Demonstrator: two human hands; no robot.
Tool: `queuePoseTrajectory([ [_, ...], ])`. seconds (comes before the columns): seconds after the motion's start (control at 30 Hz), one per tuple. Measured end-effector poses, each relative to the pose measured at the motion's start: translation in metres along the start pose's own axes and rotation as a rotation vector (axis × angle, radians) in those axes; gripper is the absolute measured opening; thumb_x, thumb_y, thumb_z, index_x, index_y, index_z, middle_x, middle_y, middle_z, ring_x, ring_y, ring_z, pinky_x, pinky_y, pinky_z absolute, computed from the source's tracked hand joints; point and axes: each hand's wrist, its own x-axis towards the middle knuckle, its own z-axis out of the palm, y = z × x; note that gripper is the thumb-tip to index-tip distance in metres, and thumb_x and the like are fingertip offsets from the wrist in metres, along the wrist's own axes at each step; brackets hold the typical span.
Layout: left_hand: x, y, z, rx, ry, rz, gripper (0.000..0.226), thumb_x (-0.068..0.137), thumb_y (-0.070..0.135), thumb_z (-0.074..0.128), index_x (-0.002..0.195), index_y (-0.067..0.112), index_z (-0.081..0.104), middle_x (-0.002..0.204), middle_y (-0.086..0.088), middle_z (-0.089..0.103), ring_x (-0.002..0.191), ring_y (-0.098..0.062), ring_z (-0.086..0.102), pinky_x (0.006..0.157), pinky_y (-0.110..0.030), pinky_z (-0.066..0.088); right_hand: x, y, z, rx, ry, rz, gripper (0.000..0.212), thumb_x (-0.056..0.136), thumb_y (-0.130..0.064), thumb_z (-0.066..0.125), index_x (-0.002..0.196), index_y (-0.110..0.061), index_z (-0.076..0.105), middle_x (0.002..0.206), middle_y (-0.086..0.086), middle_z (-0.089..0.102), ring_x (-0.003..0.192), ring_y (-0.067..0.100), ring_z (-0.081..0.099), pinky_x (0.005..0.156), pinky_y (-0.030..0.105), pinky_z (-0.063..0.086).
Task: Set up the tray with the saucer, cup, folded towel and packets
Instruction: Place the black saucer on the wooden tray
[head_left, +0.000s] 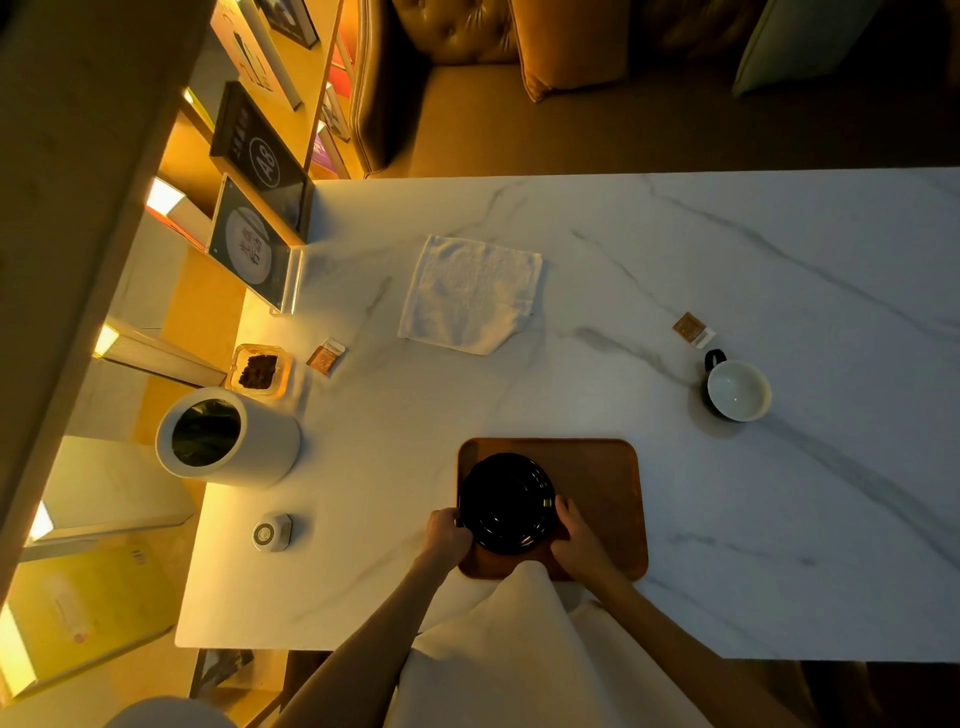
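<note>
A brown tray (597, 478) is set on the white marbled tabletop (727, 249), close to its near edge. A black saucer (506, 501) is held over the left part of the tray, and whether it rests on the surface cannot be told. It is grasped from both sides: its left rim is gripped by the left hand (447, 535), whose fingers (460, 522) are curled against the edge, and its right rim is taken by the right hand (574, 530), whose fingers (563, 512) are bent round it. A cup (737, 389), white inside and dark outside, is seen upright on the tabletop, well apart from the tray to the far right, with its handle turned away from the person. A packet (691, 328) is laid just beyond the cup. A white towel (470, 293) is spread flat on the tabletop farther back, one near corner turned under. A second packet (324, 356) is found to the left of the towel, beside a small glass dish (258, 370) holding something dark. Nearer on that left side, a white cylindrical container (228, 439) is stood open, and a small hexagonal object (271, 531) is placed in front of it. An acrylic sign stand (254, 254) is propped at the far left corner. The person's pale garment (519, 649) is seen between the forearms.
</note>
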Motion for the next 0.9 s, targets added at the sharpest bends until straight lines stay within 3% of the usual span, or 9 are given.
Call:
queuePoseTrajectory([
  [0.1,-0.002,0.000,0.001,-0.010,-0.005,0.002,0.043,0.095,0.001,0.047,0.138,0.001,0.044,0.135,-0.016,0.053,0.123,-0.032,0.053,0.101,-0.042,0.048,0.000,0.000,0.000,-0.013,-0.002,-0.002,0.075,0.090,0.000,0.044,0.152,-0.022,0.008,0.162,0.003,-0.001,0.147,0.028,0.013,0.110,0.034,0.032],
  [0.23,-0.003,-0.001,0.001,-0.043,0.004,0.027,0.050,0.094,0.003,0.050,0.142,0.004,0.037,0.142,-0.015,0.046,0.128,-0.033,0.049,0.104,-0.044,0.046,-0.001,0.001,-0.001,0.030,0.025,-0.029,0.063,0.098,-0.026,0.046,0.152,-0.019,0.014,0.161,0.006,0.010,0.147,0.026,0.015,0.118,0.043,0.023],
  [0.33,-0.005,0.000,0.004,-0.132,0.074,0.048,0.054,0.093,0.003,0.053,0.142,0.008,0.032,0.145,-0.013,0.040,0.131,-0.033,0.044,0.107,-0.046,0.045,-0.005,0.003,-0.009,0.144,0.118,-0.039,0.054,0.098,-0.033,0.047,0.147,-0.018,0.031,0.152,0.007,0.037,0.138,0.023,0.036,0.111,0.039,0.035],
  [0.47,-0.007,0.012,0.015,-0.059,0.202,0.155,0.051,0.090,0.001,0.049,0.139,0.009,0.037,0.142,-0.013,0.042,0.128,-0.030,0.043,0.106,-0.043,0.045,-0.009,0.012,-0.037,0.213,0.274,-0.033,0.040,0.097,-0.035,0.048,0.135,-0.022,0.049,0.133,0.006,0.058,0.117,0.019,0.055,0.096,0.032,0.045],
  [0.6,-0.010,0.033,0.036,0.052,0.228,0.288,0.052,0.089,0.001,0.047,0.140,0.012,0.040,0.142,-0.011,0.043,0.130,-0.028,0.041,0.108,-0.044,0.043,-0.017,0.031,-0.078,0.282,0.389,-0.015,0.036,0.097,-0.033,0.049,0.128,-0.016,0.055,0.125,0.010,0.062,0.111,0.025,0.060,0.098,0.046,0.049],
  [0.8,-0.010,0.073,0.084,0.176,0.147,0.422,0.047,0.093,0.004,0.046,0.139,0.012,0.043,0.145,-0.009,0.042,0.137,-0.026,0.038,0.112,-0.041,0.038,-0.027,0.076,-0.134,0.425,0.477,0.084,0.032,0.096,-0.032,0.052,0.120,-0.012,0.060,0.114,0.011,0.066,0.102,0.028,0.064,0.091,0.047,0.053],
  [0.9,-0.008,0.089,0.109,0.275,0.103,0.458,0.047,0.094,0.008,0.044,0.141,0.012,0.041,0.143,-0.011,0.043,0.135,-0.032,0.037,0.112,-0.044,0.036,-0.031,0.100,-0.155,0.502,0.495,0.095,0.031,0.096,-0.028,0.052,0.120,-0.010,0.059,0.112,0.013,0.066,0.097,0.028,0.064,0.080,0.042,0.053],
])
